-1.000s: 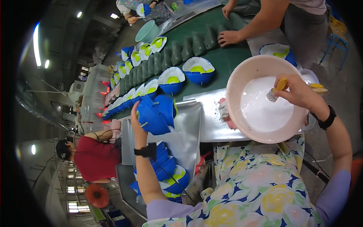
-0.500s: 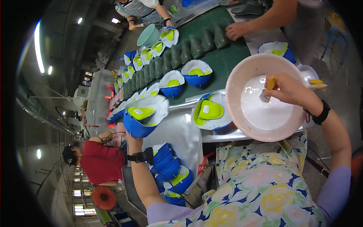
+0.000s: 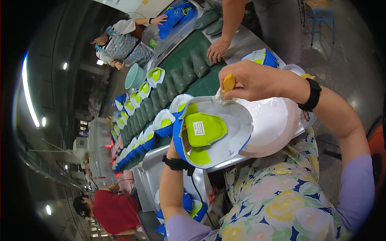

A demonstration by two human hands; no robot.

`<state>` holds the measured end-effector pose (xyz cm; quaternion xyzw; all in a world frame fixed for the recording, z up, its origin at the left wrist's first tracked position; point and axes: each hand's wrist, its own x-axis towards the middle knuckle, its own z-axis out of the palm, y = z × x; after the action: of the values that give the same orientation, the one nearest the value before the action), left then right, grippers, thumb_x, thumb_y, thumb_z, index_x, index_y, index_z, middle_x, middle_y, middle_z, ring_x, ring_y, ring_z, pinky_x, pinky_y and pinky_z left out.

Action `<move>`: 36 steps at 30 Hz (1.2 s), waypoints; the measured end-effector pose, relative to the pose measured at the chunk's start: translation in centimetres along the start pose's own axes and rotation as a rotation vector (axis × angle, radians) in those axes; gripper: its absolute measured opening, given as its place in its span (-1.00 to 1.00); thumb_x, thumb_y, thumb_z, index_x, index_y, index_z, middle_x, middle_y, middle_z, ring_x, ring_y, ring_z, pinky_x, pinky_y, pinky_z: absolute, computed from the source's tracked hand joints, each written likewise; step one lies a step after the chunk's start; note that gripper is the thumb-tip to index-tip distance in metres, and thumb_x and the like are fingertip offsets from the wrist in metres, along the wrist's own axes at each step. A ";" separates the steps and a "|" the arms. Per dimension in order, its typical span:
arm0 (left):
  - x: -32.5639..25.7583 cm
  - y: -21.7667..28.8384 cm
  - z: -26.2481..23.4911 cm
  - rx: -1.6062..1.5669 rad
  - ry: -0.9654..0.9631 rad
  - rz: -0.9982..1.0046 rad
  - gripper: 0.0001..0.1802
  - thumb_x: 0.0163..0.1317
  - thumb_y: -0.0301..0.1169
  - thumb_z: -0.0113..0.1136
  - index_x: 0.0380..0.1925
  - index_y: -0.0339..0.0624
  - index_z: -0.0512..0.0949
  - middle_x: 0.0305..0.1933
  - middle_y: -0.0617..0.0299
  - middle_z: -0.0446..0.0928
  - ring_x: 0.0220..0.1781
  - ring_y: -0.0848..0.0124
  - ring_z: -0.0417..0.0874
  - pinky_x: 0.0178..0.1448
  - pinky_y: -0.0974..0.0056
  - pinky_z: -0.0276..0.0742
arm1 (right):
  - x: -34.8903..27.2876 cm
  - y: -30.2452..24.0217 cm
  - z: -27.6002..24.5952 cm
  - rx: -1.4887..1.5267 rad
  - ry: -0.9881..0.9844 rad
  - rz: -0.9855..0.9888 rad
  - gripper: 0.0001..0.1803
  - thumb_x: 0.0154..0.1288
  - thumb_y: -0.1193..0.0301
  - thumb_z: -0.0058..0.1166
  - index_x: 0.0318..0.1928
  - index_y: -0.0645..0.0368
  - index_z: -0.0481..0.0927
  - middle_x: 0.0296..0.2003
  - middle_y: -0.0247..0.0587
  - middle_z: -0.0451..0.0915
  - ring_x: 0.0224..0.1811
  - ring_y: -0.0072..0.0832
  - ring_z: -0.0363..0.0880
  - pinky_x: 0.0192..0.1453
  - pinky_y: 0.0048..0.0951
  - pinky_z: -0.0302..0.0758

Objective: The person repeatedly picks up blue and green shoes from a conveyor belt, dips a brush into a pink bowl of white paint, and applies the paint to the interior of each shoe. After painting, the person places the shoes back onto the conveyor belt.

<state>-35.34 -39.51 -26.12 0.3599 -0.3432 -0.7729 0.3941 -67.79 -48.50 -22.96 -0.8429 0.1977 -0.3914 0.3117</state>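
Observation:
My left hand (image 3: 174, 149) grips a blue shoe upper (image 3: 237, 120) with a white lining and a lime-green tongue bearing a small label. Most of that hand is hidden behind the upper, which is tilted so its inside faces up. Between the fingers and thumb of my right hand (image 3: 257, 80) is a brush (image 3: 228, 82) with a yellow handle. Its white-coated bristles meet the upper's far edge. Partly behind the upper stands a pale pink basin (image 3: 287, 136) with white liquid inside.
A green conveyor belt (image 3: 193, 90) carries dark green shoe lasts (image 3: 177, 80) and several similar uppers (image 3: 163, 120). More uppers (image 3: 197, 209) lie below my left forearm. A co-worker's hand (image 3: 218, 50) rests by the belt; two other people are at the left. A mint bowl (image 3: 134, 76) stands farther off.
The brush has come out of the basin onto the upper's edge. My left hand has moved right, holding an upper against the basin's near side. The view has turned.

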 end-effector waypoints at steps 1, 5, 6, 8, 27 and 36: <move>0.3 -0.2 0.4 0.010 0.028 0.033 -0.39 0.51 -0.14 0.04 0.46 -0.13 0.27 0.41 0.10 0.44 0.37 0.17 0.52 0.46 0.00 0.44 | -0.3 0.2 -0.4 -0.053 0.010 0.026 -0.79 0.21 0.38 0.34 -0.33 0.26 0.62 -0.49 -0.09 0.64 -0.44 -0.23 0.64 -0.29 -0.34 0.53; 0.5 -2.0 0.2 0.051 0.191 0.219 -0.35 0.50 -0.12 0.05 0.49 -0.12 0.23 0.43 0.10 0.41 0.39 0.15 0.50 0.48 -0.02 0.41 | -2.3 -0.3 -1.6 -0.139 0.053 0.391 -0.66 0.18 0.26 0.37 -0.31 0.34 0.66 -0.47 0.00 0.63 -0.43 -0.27 0.64 -0.29 -0.38 0.54; 0.5 -2.6 0.2 0.065 0.241 0.280 -0.34 0.50 -0.11 0.05 0.49 -0.12 0.22 0.44 0.10 0.40 0.40 0.15 0.49 0.48 -0.02 0.40 | -2.6 -0.3 -1.2 -0.129 0.074 0.442 -0.64 0.19 0.25 0.37 -0.30 0.36 0.67 -0.46 -0.01 0.64 -0.44 -0.27 0.64 -0.29 -0.38 0.54; 0.7 -3.8 0.3 0.097 0.336 0.408 -0.32 0.49 -0.10 0.05 0.50 -0.12 0.21 0.45 0.10 0.39 0.41 0.14 0.48 0.49 -0.03 0.38 | -3.5 0.1 0.2 -0.110 0.115 0.549 -0.61 0.20 0.23 0.36 -0.28 0.41 0.68 -0.45 -0.01 0.65 -0.44 -0.28 0.64 -0.29 -0.38 0.53; 2.4 -5.8 -0.3 1.242 0.662 1.294 -0.55 0.43 -0.43 0.13 0.28 -0.33 0.43 0.17 0.06 0.56 0.17 0.23 0.62 0.29 0.15 0.55 | -6.0 -1.2 6.0 0.476 0.232 0.726 -0.58 0.23 0.21 0.33 -0.27 0.44 0.67 -0.44 -0.08 0.70 -0.49 -0.48 0.69 -0.40 -0.52 0.58; -0.4 -4.3 -4.6 0.047 0.256 0.390 -0.52 0.47 -0.23 0.11 0.29 -0.21 0.45 0.23 -0.01 0.56 0.17 0.13 0.66 0.25 0.05 0.61 | -6.1 -1.3 3.3 0.347 0.416 0.228 -0.77 0.28 0.35 0.35 -0.17 0.24 0.68 -0.32 -0.22 0.72 -0.30 -0.54 0.67 -0.17 -0.51 0.58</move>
<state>-32.88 -38.39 -31.82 0.3910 -0.3715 -0.6221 0.5676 -68.85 -42.86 -26.98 -0.6510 0.2809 -0.5465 0.4457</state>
